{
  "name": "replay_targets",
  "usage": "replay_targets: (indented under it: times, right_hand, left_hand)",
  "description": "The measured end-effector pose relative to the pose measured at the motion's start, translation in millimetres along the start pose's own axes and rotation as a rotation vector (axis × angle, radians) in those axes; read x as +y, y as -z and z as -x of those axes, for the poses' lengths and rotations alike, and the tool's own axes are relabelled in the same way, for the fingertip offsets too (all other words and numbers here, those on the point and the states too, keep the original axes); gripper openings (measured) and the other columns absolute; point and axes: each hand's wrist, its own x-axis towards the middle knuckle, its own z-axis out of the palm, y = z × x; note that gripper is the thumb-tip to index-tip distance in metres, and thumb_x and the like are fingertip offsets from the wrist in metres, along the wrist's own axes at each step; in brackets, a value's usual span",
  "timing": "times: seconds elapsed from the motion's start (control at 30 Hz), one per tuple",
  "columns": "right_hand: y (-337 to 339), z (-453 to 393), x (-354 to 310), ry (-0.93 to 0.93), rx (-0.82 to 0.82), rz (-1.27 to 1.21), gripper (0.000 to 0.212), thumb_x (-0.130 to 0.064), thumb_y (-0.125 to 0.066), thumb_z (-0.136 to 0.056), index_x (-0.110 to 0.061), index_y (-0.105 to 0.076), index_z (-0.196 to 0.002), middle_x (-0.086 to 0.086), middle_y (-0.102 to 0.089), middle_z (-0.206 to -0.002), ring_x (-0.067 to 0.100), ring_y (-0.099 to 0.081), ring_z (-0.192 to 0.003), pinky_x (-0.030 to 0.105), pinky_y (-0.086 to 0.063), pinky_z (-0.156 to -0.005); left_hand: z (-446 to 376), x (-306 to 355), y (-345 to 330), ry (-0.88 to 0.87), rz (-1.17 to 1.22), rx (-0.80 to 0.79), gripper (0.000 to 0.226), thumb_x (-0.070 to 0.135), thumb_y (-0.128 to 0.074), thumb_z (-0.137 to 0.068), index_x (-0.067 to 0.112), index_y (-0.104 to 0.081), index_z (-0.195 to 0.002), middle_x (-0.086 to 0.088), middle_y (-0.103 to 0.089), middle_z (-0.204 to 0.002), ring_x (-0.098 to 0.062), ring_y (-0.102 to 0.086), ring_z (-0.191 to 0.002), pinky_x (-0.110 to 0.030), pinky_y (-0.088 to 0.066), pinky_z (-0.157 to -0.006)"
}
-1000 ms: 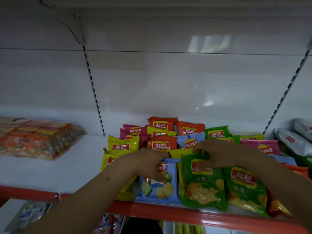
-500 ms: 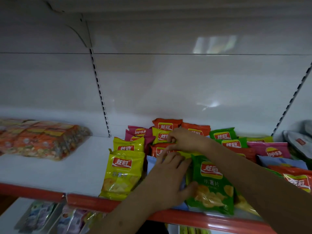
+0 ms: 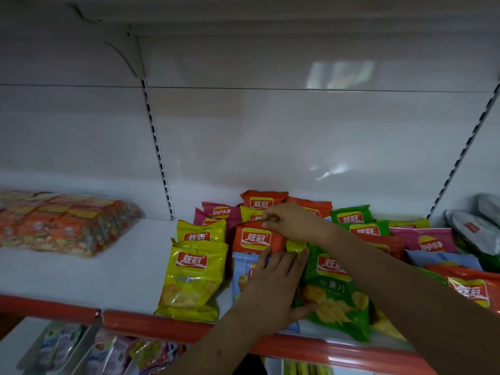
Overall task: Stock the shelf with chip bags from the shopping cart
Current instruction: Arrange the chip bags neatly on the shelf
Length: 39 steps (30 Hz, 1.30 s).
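Several chip bags in yellow, orange, green, pink and blue stand in rows on the white shelf (image 3: 81, 277). My right hand (image 3: 290, 220) pinches the top edge of an orange chip bag (image 3: 254, 239) in the second row. My left hand (image 3: 273, 282) lies flat, fingers spread, on a light blue chip bag (image 3: 242, 277) at the front, its thumb against a green chip bag (image 3: 335, 293). A yellow chip bag (image 3: 192, 277) stands at the front left. The shopping cart is out of sight.
A clear multipack of orange snacks (image 3: 62, 223) lies on the shelf's left part. Grey-white bags (image 3: 476, 228) sit at the far right. A red front rail (image 3: 151, 323) edges the shelf; more packets (image 3: 108, 353) show on the shelf below.
My right hand moved from the green bag at the front up and back to the orange bag's top. My left hand shifted from the blue bag's top down flat onto its face.
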Motion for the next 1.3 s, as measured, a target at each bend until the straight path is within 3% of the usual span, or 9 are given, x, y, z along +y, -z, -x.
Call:
replay_targets:
  times: [0.17, 0.3, 0.43, 0.53, 0.63, 0.77, 0.97, 1.17, 1.3]
  right_hand:
    - [32.1, 29.2, 10.5, -0.075, 0.037, -0.017, 0.044, -0.055, -0.056, -0.091, -0.023, -0.059, -0.121, -0.004, -0.065, -0.119, 0.013, -0.06, -0.103, 0.03, -0.051, -0.089]
    - [50.4, 76.9, 26.9, -0.209, -0.221, 0.165, 0.08, -0.071, -0.061, -0.078, -0.031, -0.04, -0.143, -0.005, -0.05, -0.142, 0.017, -0.051, -0.124, 0.035, -0.046, -0.102]
    - [37.3, 108.0, 36.6, -0.254, -0.358, 0.241, 0.108, -0.068, -0.072, -0.069, -0.032, -0.017, -0.154, -0.003, -0.032, -0.157, 0.019, -0.037, -0.14, 0.035, -0.034, -0.113]
    - [22.6, 109.2, 34.0, -0.13, -0.221, 0.248, 0.1, -0.064, -0.074, -0.071, -0.031, -0.025, -0.152, -0.006, -0.035, -0.155, 0.013, -0.038, -0.138, 0.033, -0.034, -0.112]
    - [12.7, 102.8, 31.4, -0.001, -0.168, 0.314, 0.096, -0.064, -0.069, -0.075, -0.03, -0.025, -0.153, -0.007, -0.031, -0.157, 0.013, -0.032, -0.142, 0.035, -0.033, -0.114]
    - [26.3, 108.4, 34.6, -0.052, -0.161, 0.207, 0.09, -0.065, -0.063, -0.081, -0.03, -0.023, -0.154, -0.007, -0.034, -0.156, 0.013, -0.036, -0.139, 0.032, -0.036, -0.111]
    - [66.5, 148.5, 64.5, -0.186, 0.087, 0.136, 0.061, -0.054, -0.061, -0.088, -0.035, -0.042, -0.143, -0.013, -0.047, -0.14, 0.009, -0.046, -0.127, 0.027, -0.039, -0.103]
    - [72.1, 172.3, 118.9, -0.364, 0.054, 0.184, 0.04, -0.039, -0.059, -0.095, -0.025, -0.057, -0.133, -0.003, -0.06, -0.134, 0.016, -0.056, -0.119, 0.031, -0.044, -0.102]
    - [67.7, 168.0, 132.2, -0.413, 0.057, 0.156, 0.04, -0.038, -0.068, -0.089, -0.02, -0.063, -0.125, 0.001, -0.064, -0.123, 0.019, -0.059, -0.111, 0.035, -0.048, -0.098]
  left_hand:
    - [8.5, -16.3, 30.7, -0.031, 0.016, -0.066, 0.103, 0.084, -0.038, -0.081, 0.021, -0.009, -0.158, -0.002, -0.034, -0.152, -0.02, -0.028, -0.143, -0.053, -0.011, -0.122]
    - [19.3, -43.0, 48.2, -0.018, -0.089, -0.207, 0.117, 0.087, -0.042, -0.074, 0.023, 0.01, -0.157, 0.0, -0.029, -0.153, -0.021, -0.021, -0.145, -0.053, -0.002, -0.123]
    - [26.0, -48.3, 43.6, -0.032, -0.131, -0.237, 0.116, 0.079, -0.052, -0.074, 0.024, 0.006, -0.158, -0.003, -0.029, -0.153, -0.026, -0.021, -0.146, -0.053, -0.006, -0.123]
    - [26.6, -49.3, 39.4, -0.044, -0.239, -0.162, 0.115, 0.075, -0.056, -0.072, 0.022, -0.001, -0.158, -0.006, -0.039, -0.143, -0.028, -0.035, -0.137, -0.055, -0.017, -0.12]
    - [26.5, -46.1, 41.0, -0.012, -0.256, -0.168, 0.115, 0.071, -0.056, -0.075, 0.023, 0.009, -0.157, -0.008, -0.033, -0.147, -0.029, -0.028, -0.142, -0.056, -0.011, -0.121]
    - [26.2, -40.4, 42.1, 0.014, -0.176, -0.169, 0.116, 0.077, -0.05, -0.073, 0.028, 0.014, -0.156, -0.008, -0.027, -0.154, -0.028, -0.021, -0.147, -0.055, -0.006, -0.122]
    - [22.0, -16.1, 61.0, 0.072, 0.028, -0.111, 0.096, 0.077, -0.041, -0.084, 0.034, 0.004, -0.157, 0.001, -0.01, -0.163, -0.019, -0.005, -0.151, -0.037, 0.004, -0.123]
    - [3.6, 72.5, 35.1, -0.12, 0.141, 0.057, 0.065, 0.058, -0.057, -0.083, 0.027, -0.045, -0.14, 0.002, -0.05, -0.136, -0.017, -0.051, -0.126, -0.036, -0.051, -0.1]
    - [-25.3, 138.2, 1.1, -0.238, 0.035, 0.012, 0.069, 0.057, -0.064, -0.078, 0.03, -0.045, -0.14, -0.002, -0.057, -0.134, -0.023, -0.055, -0.124, -0.039, -0.048, -0.102]
